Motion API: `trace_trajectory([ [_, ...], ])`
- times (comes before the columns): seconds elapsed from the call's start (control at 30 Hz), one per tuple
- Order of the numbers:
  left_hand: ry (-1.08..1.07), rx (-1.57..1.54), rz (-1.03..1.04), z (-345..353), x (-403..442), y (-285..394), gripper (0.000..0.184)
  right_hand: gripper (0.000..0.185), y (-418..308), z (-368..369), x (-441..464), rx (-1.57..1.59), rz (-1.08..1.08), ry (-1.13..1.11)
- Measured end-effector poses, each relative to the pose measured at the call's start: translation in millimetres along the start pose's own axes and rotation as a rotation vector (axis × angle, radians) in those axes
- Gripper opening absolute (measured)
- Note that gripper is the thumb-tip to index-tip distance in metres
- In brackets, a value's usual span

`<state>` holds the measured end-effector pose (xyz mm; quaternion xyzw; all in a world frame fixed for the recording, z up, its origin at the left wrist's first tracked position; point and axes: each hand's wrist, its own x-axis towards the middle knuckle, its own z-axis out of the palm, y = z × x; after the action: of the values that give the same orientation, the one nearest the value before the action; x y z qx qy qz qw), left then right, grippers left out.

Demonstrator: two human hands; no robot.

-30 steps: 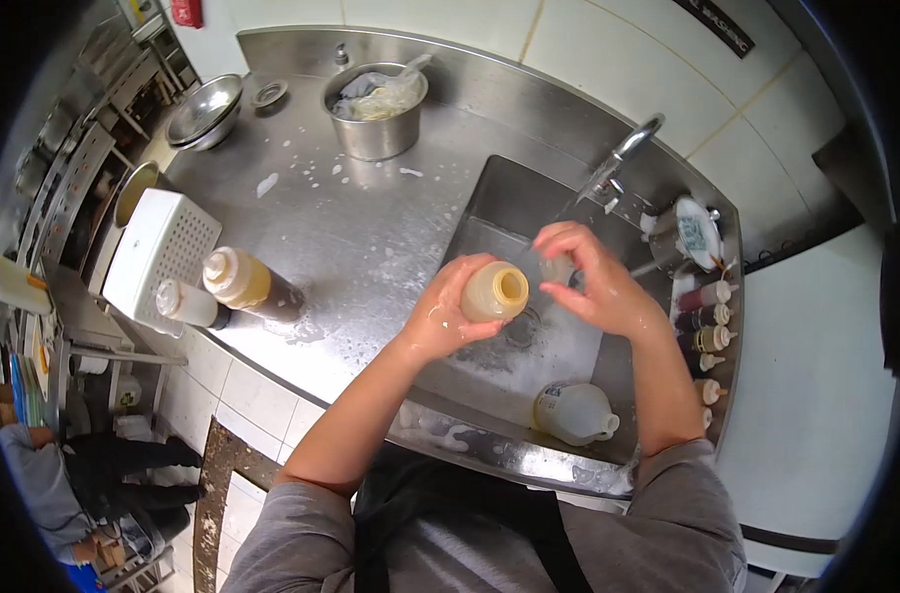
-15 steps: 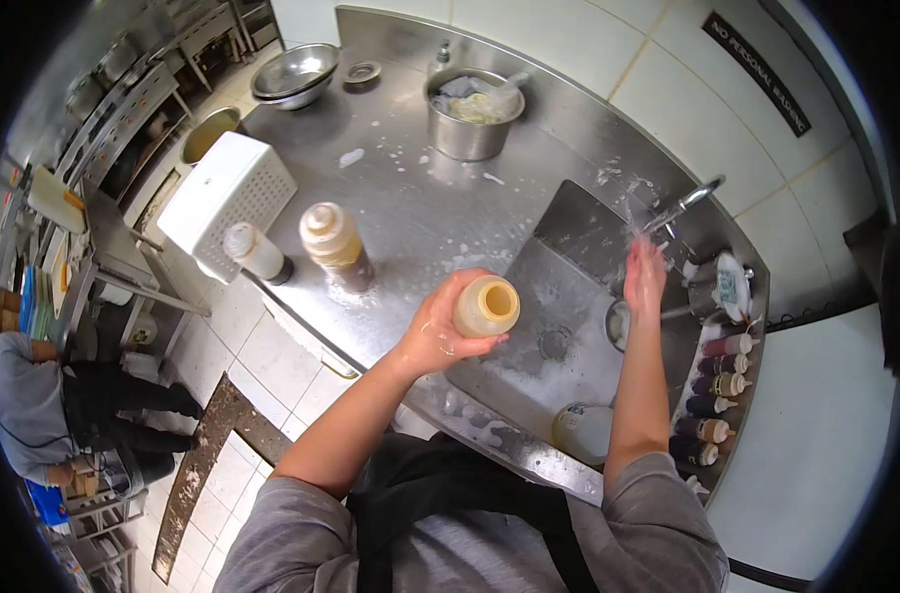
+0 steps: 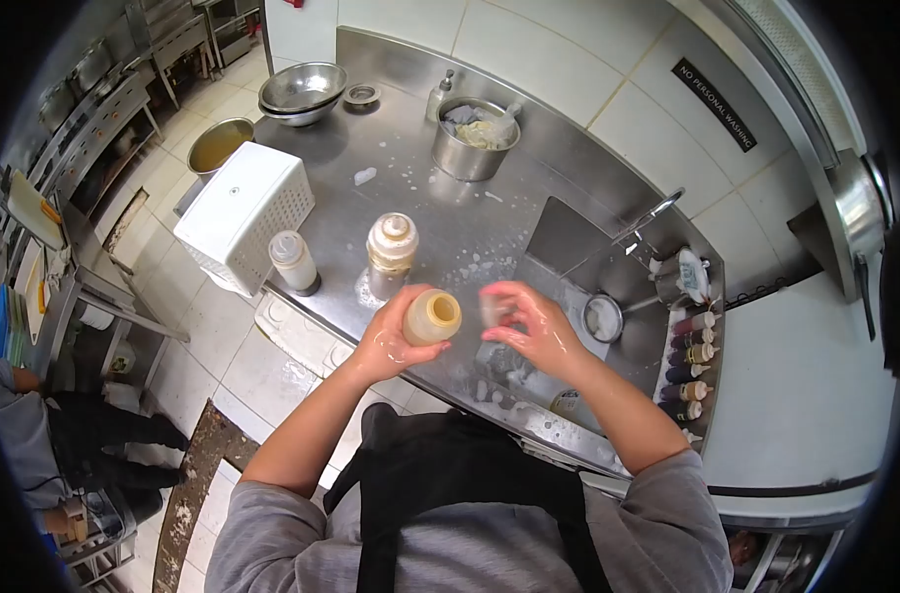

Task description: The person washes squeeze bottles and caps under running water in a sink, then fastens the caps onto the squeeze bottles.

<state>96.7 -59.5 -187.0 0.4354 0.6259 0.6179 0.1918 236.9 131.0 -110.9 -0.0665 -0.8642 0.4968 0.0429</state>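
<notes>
My left hand (image 3: 383, 341) is wrapped around an uncapped squeeze bottle (image 3: 433, 316), tilted so that its open mouth and yellowish inside face me. Just to the right of the bottle, my right hand (image 3: 534, 326) pinches a small translucent piece (image 3: 490, 308), blurred by motion, so its kind is unclear. The two hands are close but apart, both wet with suds. Behind the left hand a capped squeeze bottle (image 3: 391, 255) with brownish residue stands on the steel counter (image 3: 371, 148). A smaller capped squeeze bottle (image 3: 292, 261) is upright near the counter's edge.
The sink (image 3: 569, 237) with its faucet (image 3: 653, 215) lies to the right, holding a round strainer (image 3: 602, 318). Several sauce bottles (image 3: 689, 371) line its right edge. A white perforated basket (image 3: 247, 212), steel bowls (image 3: 304, 89) and a pot (image 3: 470, 153) sit beyond. A co-worker (image 3: 84, 435) stands at left.
My right hand has moved left from under the running faucet to beside the bottle. Water no longer visibly splashes there. The left hand keeps the bottle, and the head view has shifted.
</notes>
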Motion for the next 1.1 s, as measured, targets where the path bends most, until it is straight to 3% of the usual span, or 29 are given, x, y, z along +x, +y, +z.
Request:
trace_trajectory([
  [0.03,-0.01,0.015,0.005,-8,-3,0,0.066,0.055,-22,8,12,-0.009,-0.002,0.005],
  [0.1,-0.029,0.017,-0.002,-23,-6,6,0.066,0.05,-59,22,35,-0.346,-0.322,-0.106],
  [0.13,-0.05,0.023,-0.022,-30,-8,8,0.065,0.05,-69,26,46,-0.35,-0.322,-0.106],
  [0.2,-0.031,0.0,-0.008,-43,-12,3,0.065,0.042,-84,36,66,-0.523,-0.575,-0.218],
  [0.23,-0.011,-0.02,0.003,-50,-15,0,0.065,0.042,-95,42,72,-0.524,-0.572,-0.221],
  [0.3,0.014,-0.031,-0.003,-62,-20,0,0.066,0.04,-123,53,83,-0.728,-0.275,-0.377],
  [0.33,0.033,0.011,0.018,-68,-23,-2,0.066,0.04,-140,61,91,-0.73,-0.273,-0.38],
  [0.4,0.044,0.108,0.081,-78,-26,-7,0.068,0.041,-169,77,103,-1.092,0.121,-0.507],
  [0.53,0.097,0.102,0.073,-92,-35,-17,0.07,0.046,-142,99,103,-0.993,0.064,-0.269],
  [0.57,0.111,0.016,0.04,-94,-37,-23,0.067,0.046,-130,109,103,-0.792,-0.282,-0.092],
  [0.63,0.124,-0.064,0.006,-99,-42,-28,0.065,0.047,-124,110,105,-0.562,-0.615,0.089],
  [0.7,0.189,-0.011,0.029,-105,-46,-28,0.065,0.05,-149,92,109,-0.877,0.184,-0.673],
  [0.73,0.176,-0.028,0.007,-109,-49,-31,0.065,0.05,-143,94,109,-0.882,0.177,-0.678],
  [0.8,0.183,-0.005,0.024,-112,-55,-36,0.066,0.05,-121,104,109,-0.892,-0.351,-0.225],
  [0.9,0.119,0.017,0.045,-120,-59,-47,0.069,0.058,-118,134,127,-0.836,-0.462,-0.404],
  [1.03,0.199,-0.037,-0.131,-125,-66,-30,0.071,0.057,-90,167,144,-0.757,-0.506,-0.168],
  [1.1,0.318,-0.043,-0.116,-132,-71,-45,0.068,0.063,-105,184,151,-0.887,-0.224,-0.25],
])
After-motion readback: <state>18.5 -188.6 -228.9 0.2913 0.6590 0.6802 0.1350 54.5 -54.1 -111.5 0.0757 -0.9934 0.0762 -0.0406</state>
